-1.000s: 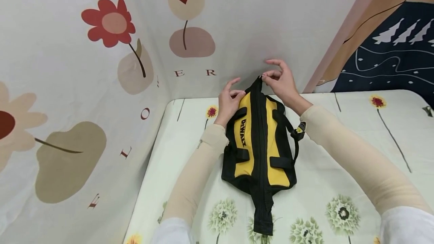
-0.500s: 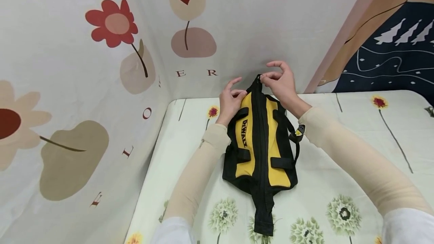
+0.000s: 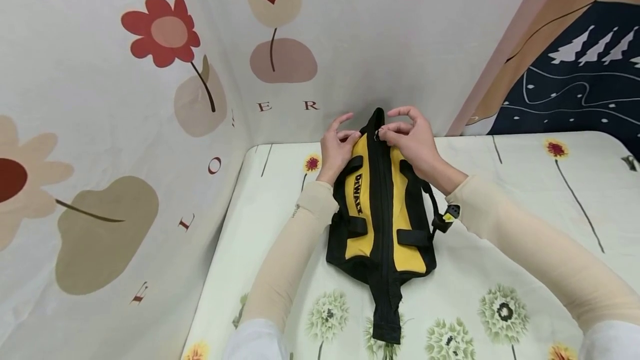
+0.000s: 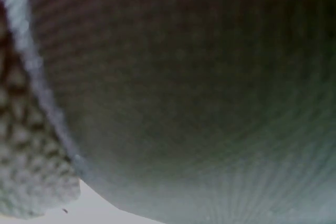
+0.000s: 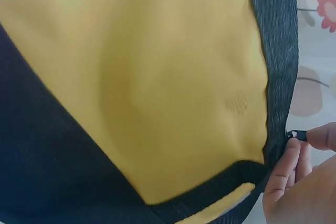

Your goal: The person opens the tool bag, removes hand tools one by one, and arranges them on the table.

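Observation:
A black and yellow tool bag (image 3: 409, 210) marked DEWALT lies on the table, its long black zipper (image 3: 384, 210) running from near to far. At the far end my right hand (image 3: 419, 146) pinches the zipper pull (image 5: 299, 135) between thumb and index finger, a little short of the raised black end tab (image 3: 378, 117). My left hand (image 3: 336, 151) grips the bag's far left edge with thumb and fingers, its index finger extended. Yellow fabric and black trim fill most of the right wrist view. Dark, blurred fabric covers nearly all of the left wrist view and hides the left hand.
A flower-printed cloth (image 3: 280, 199) covers the table. Behind it and on the left hang pale printed curtains (image 3: 350, 26). A strap with a black and yellow buckle (image 3: 445, 218) hangs off the bag's right side. The near tab (image 3: 386, 315) points toward me.
My right hand has drawn the zipper pull from the far tip a short way toward me. The buckle strap has shifted right and nearer. My left hand has stayed at the bag's edge.

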A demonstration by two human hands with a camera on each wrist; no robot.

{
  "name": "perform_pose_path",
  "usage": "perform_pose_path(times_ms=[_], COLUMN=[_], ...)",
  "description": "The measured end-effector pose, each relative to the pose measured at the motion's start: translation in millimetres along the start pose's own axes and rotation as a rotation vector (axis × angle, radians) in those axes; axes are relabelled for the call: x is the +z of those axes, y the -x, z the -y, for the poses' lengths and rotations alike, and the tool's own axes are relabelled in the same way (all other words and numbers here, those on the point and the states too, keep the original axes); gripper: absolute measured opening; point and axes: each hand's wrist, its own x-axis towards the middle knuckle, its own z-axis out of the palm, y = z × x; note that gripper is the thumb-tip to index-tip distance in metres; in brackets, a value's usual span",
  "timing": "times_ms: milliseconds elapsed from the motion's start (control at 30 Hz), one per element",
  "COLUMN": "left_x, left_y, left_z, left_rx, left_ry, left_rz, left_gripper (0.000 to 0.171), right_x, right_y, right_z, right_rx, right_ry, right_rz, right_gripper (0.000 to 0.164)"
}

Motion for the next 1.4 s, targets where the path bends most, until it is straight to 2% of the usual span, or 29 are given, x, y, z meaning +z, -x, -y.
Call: perform_pose_path(times_ms=[400,800,1067,1400], left_x=[0.7,-1.3,0.2,-1.1], left_y=[-1.0,1.4,1.7,0.6], left_z=[1.8,1.2,4.0,6.1], left_rx=[-0.033,-0.034,-0.036,-0.013], left_ry=[0.004,0.036,0.028,0.03], left_rz=[-0.021,-0.028,-0.04,-0.04], left_gripper=[0.048,0.044,0.042,0.042], right_x=[-2,-4,-3,-1], right_y=[39,89,120,155], right_z=[2,2,0,-6], right_rx=[0.124,0.18,0.235,0.244], right_ry=[-0.091,-0.075,-0.164,-0.236], right_rz=[0.022,0.094,0.13,0.182], right_gripper=[0.027,0.03,0.03,0.026])
